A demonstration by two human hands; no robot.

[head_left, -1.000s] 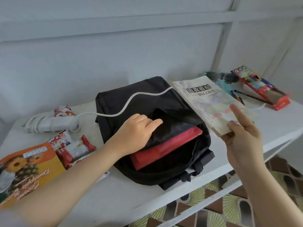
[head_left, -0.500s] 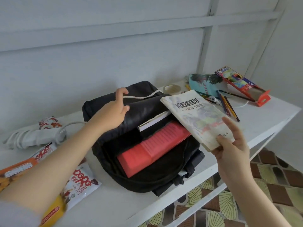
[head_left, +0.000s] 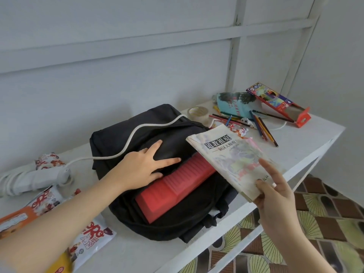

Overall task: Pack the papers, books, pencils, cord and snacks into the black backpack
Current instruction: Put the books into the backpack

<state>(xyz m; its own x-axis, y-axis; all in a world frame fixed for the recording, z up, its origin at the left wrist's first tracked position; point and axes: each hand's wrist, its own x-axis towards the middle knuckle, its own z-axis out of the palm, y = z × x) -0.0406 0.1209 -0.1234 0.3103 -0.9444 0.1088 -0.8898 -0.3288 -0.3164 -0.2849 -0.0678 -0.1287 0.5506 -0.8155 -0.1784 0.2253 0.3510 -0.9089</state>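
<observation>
Now, on the white table (head_left: 307,138), the black backpack (head_left: 110,141) is lying open while a pale book (head_left: 232,160) is hovering at its mouth.
The left hand (head_left: 141,170) is spreading its fingers (head_left: 169,160) wide, pressing flat on the backpack's flap, and a red book (head_left: 177,186) is poking out just beneath them. The right hand (head_left: 275,196) is pinching the pale book's near corner between thumb and fingers (head_left: 269,170). A white cord (head_left: 136,131) is trailing just beyond the left fingertips, and loose pencils (head_left: 264,129) are lying well beyond the right ones.
</observation>
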